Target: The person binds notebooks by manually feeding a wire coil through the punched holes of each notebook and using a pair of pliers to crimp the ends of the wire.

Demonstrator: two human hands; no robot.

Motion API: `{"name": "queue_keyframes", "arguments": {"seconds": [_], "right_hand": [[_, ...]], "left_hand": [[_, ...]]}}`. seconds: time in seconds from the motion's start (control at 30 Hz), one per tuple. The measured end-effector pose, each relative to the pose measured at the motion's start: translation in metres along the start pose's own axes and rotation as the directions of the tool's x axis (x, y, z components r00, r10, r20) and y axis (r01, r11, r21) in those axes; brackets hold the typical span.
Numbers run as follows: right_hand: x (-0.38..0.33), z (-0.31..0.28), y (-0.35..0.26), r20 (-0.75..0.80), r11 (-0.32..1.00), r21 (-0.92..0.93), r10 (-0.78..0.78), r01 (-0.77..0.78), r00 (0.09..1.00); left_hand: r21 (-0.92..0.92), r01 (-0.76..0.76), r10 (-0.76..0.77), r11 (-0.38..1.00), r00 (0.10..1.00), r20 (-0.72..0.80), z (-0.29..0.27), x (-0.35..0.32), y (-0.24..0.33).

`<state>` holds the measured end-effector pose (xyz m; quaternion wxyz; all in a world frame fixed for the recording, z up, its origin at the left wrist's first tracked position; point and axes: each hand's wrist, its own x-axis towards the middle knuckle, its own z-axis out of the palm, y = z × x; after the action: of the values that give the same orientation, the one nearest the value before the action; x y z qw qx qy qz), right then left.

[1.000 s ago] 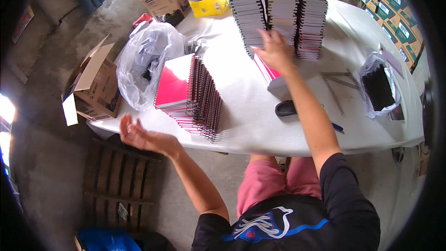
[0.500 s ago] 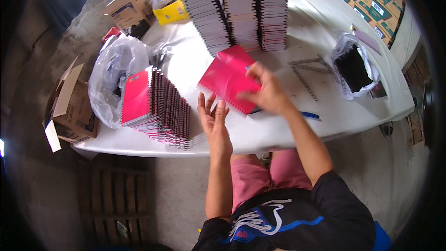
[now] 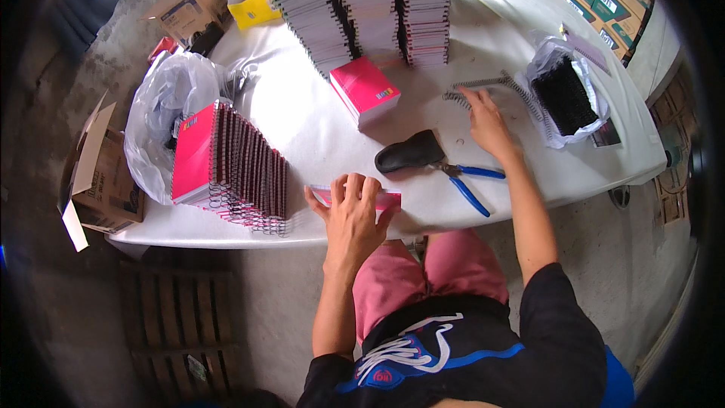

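My left hand [image 3: 349, 208] is closed over a pink-covered notebook [image 3: 390, 201], held nearly edge-on at the table's front edge. Its fingers hide most of the notebook. My right hand [image 3: 487, 125] reaches over the table with fingers stretched out, the fingertips at the end of some loose dark spiral binding coils [image 3: 483, 83]. Between the hands lie blue-handled pliers [image 3: 470, 190], their head against a rounded black object [image 3: 410, 153]. Farther back sits a small stack of pink-covered sheets [image 3: 366, 87] without a visible coil.
Spiral-bound pink notebooks [image 3: 226, 162] stand in a row at left, beside a clear plastic bag [image 3: 143, 117] and an open carton [image 3: 106, 177]. Tall notebook stacks [image 3: 370, 15] stand at the back. A plastic-lined container of black coils [image 3: 563, 94] is at right.
My right hand has left the pink notebook and moved right to the coils. My left hand now holds a notebook near the front edge. The pliers and pink stack have come into view.
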<state>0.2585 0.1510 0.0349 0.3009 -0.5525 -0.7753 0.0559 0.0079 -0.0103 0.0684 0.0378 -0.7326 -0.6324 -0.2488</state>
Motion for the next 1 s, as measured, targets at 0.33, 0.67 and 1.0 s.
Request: {"name": "queue_keyframes", "arguments": {"seconds": [0.33, 0.67, 1.0], "right_hand": [[-0.031, 0.003, -0.046, 0.154, 0.996, 0.057, -0.080, 0.072, 0.985], [-0.031, -0.025, -0.078, 0.163, 0.861, 0.502, -0.179, 0.074, 0.970], [-0.066, -0.026, -0.101, 0.374, 0.688, 0.725, -0.348, -0.037, 0.860]], "left_hand": [[0.064, 0.061, -0.037, 0.996, 0.944, -0.327, 0.037, 0.008, 0.002], [0.023, 0.066, -0.049, 0.998, 0.899, -0.435, 0.043, -0.003, -0.005], [0.001, 0.095, -0.086, 0.995, 0.910, -0.405, 0.042, -0.008, 0.005]]}}
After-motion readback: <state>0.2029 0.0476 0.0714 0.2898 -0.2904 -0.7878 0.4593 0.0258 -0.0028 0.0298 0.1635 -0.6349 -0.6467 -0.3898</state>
